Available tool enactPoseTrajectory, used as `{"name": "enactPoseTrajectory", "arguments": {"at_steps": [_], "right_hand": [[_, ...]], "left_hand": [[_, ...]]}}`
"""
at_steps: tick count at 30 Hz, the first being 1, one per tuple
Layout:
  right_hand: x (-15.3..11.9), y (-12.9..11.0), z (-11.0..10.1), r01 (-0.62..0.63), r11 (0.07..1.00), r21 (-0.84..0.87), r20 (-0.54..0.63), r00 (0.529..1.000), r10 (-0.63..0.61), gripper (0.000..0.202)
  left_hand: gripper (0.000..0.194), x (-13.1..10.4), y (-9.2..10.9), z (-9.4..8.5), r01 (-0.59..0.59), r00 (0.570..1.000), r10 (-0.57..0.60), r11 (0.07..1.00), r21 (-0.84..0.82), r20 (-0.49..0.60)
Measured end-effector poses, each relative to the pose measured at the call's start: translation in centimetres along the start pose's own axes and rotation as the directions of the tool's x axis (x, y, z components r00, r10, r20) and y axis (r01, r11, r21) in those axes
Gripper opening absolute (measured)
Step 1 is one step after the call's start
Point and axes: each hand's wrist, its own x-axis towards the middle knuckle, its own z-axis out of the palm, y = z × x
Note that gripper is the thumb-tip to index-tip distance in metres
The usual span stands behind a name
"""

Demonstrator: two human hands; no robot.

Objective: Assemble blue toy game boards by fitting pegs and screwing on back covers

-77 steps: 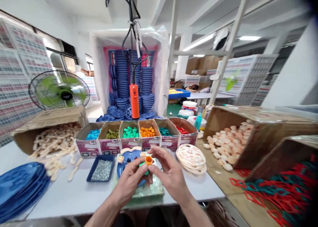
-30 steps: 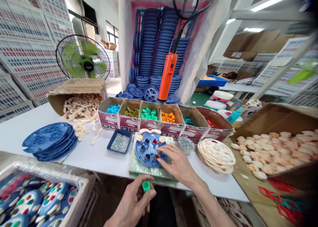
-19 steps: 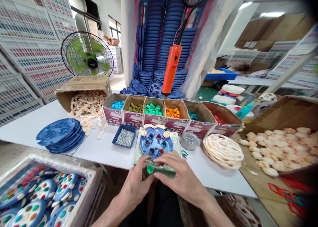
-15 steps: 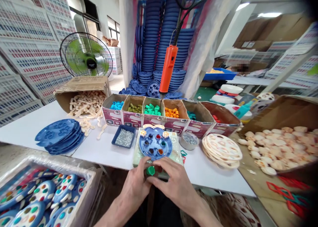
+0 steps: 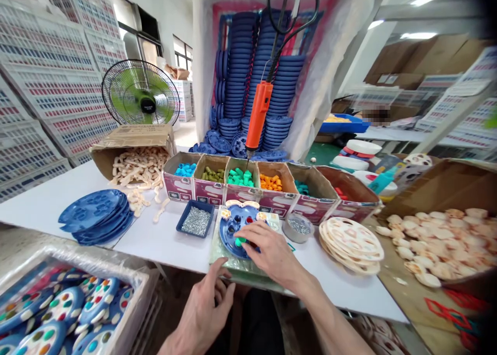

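Observation:
My right hand (image 5: 266, 247) reaches over a blue plastic disc (image 5: 226, 235) with round holes, its fingertips on a small green cap (image 5: 239, 240) at the disc's lower holes. Other coloured caps show in some holes; the fingers cover part of the disc. Cream-coloured parts, among them a curved strip (image 5: 243, 204), lie along the disc's upper edge. The disc rests on a pale green block (image 5: 219, 261). Nearer me, below the block's front edge, my left hand (image 5: 207, 306) holds nothing, its fingers loosely bent and the thumb apart.
A navy tray (image 5: 213, 210) of screws and a round tub (image 5: 298, 237) flank the block. Behind stand cardboard bins (image 5: 209, 194) of coloured caps, under a hanging orange electric screwdriver (image 5: 259, 117). Blue discs (image 5: 91, 210) are stacked left, cream plates (image 5: 351, 241) right. A crate (image 5: 134, 303) holds assembled discs.
My hands have parted. The right moved up onto the disc with the green cap; the left drew back lower left and loosened. The view has shifted slightly.

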Motion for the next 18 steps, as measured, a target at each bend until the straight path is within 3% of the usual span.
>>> {"name": "enactPoseTrajectory", "arguments": {"at_steps": [5,12,15,18], "right_hand": [[0.2,0.1,0.5,-0.077,0.997,0.001,0.045,0.996,0.077,0.034],[0.5,0.1,0.8,-0.121,0.993,-0.018,0.023,0.992,0.121,0.028],[1.4,-0.1,0.5,-0.121,0.993,0.008,-0.033,0.992,0.121,0.021],[4.0,-0.4,-0.2,-0.104,0.993,0.052,-0.123,0.986,0.110,0.019]], "left_hand": [[0.040,-0.2,-0.8,-0.5,0.036,0.999,-0.036,0.999,-0.016,-0.008],[0.038,0.2,-1.7,-1.3,0.021,0.999,-0.022,0.999,-0.038,-0.049],[0.036,1.7,-2.0,-3.2,-0.018,0.993,0.018,1.000,0.008,-0.113],[0.035,4.7,-1.8,-6.4,-0.104,0.971,0.123,0.990,0.099,-0.206]]}}
